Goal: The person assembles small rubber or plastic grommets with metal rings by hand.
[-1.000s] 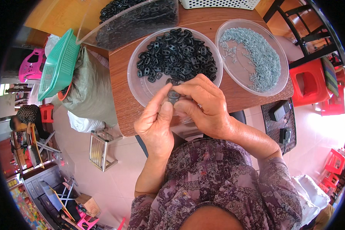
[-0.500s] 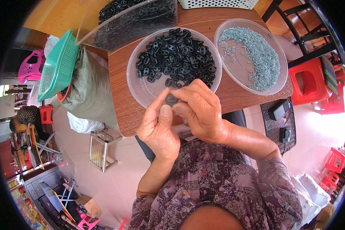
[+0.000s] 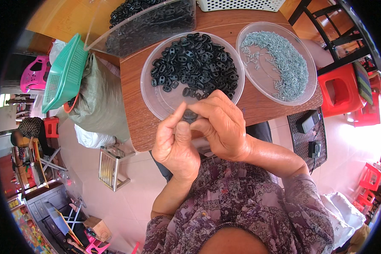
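Note:
Over the near rim of a round clear tub (image 3: 147,99), my left hand (image 3: 177,148) and my right hand (image 3: 224,127) meet at the fingertips. Between their thumbs and forefingers they pinch a small black plastic piece (image 3: 190,115), partly hidden by the fingers. In the tub lies a heap of black oval two-holed plastic pieces (image 3: 194,63), which look like cord locks. A few loose ones (image 3: 190,92) lie just beyond my fingers. To the right, a second round clear tub (image 3: 258,78) holds many small silvery spring-like pieces (image 3: 290,63).
Both tubs stand on a brown wooden table (image 3: 135,118). A large clear bin (image 3: 150,36) of black pieces stands at the far left, and a white perforated basket (image 3: 241,4) at the back. A green basket (image 3: 63,76) rests by a sack (image 3: 99,101). Red stools (image 3: 338,89) stand right.
Both hands have come slightly nearer to me, with the black piece still pinched between them. More of the loose pieces beyond my fingertips now shows.

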`<state>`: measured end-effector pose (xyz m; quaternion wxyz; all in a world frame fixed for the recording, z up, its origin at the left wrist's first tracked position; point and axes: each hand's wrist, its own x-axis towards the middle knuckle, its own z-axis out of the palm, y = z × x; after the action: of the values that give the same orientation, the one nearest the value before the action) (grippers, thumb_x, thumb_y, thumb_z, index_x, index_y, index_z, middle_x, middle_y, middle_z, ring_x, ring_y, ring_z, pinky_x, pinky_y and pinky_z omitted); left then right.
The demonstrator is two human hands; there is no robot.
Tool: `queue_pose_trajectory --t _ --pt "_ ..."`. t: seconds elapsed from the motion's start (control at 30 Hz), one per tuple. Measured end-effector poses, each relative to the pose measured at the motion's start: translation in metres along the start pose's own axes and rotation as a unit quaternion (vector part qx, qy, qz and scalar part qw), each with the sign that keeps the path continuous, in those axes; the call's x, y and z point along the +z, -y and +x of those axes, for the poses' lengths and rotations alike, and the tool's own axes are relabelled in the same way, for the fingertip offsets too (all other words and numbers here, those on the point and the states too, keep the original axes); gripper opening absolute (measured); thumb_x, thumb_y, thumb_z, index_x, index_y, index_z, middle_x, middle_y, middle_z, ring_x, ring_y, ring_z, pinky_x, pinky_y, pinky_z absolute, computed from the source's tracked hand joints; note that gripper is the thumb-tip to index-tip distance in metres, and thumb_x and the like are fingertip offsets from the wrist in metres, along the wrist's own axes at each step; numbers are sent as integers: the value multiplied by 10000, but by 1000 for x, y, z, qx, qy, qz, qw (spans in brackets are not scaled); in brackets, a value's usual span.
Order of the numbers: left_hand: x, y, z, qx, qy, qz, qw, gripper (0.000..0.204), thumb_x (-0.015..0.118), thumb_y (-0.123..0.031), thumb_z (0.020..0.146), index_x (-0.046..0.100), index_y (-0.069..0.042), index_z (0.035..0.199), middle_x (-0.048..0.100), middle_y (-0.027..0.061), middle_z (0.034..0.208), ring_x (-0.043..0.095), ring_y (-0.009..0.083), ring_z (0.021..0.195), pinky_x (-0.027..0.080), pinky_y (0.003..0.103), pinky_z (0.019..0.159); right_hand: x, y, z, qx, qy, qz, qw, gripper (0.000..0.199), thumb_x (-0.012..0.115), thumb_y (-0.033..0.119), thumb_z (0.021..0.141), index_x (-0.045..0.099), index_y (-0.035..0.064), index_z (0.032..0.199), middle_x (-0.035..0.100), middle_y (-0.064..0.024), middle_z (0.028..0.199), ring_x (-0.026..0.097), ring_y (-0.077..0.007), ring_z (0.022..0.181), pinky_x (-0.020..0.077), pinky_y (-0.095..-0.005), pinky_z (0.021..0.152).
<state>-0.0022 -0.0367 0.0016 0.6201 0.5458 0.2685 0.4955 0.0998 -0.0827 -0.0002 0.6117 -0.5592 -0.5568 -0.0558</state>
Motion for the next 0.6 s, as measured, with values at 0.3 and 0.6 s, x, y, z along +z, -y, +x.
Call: queue_pose_trajectory --t 0.3,0.6 --pt "3 21 5 18 -12 -32 999 293 590 -153 857 543 74 1036 522 12 717 448 59 552 369 190 491 2 -9 3 -12 6 -18 1000 241 620 -25 691 553 -41 922 571 -132 793 526 -264 639 433 -326 555" --pt "1 8 13 49 73 134 987 241 513 -85 896 541 44 1098 569 44 875 488 61 673 433 207 604 -3 -17 2 54 -19 50 997 198 585 -52 736 566 -20 930 576 -123 825 527 -223 663 436 -312 596"
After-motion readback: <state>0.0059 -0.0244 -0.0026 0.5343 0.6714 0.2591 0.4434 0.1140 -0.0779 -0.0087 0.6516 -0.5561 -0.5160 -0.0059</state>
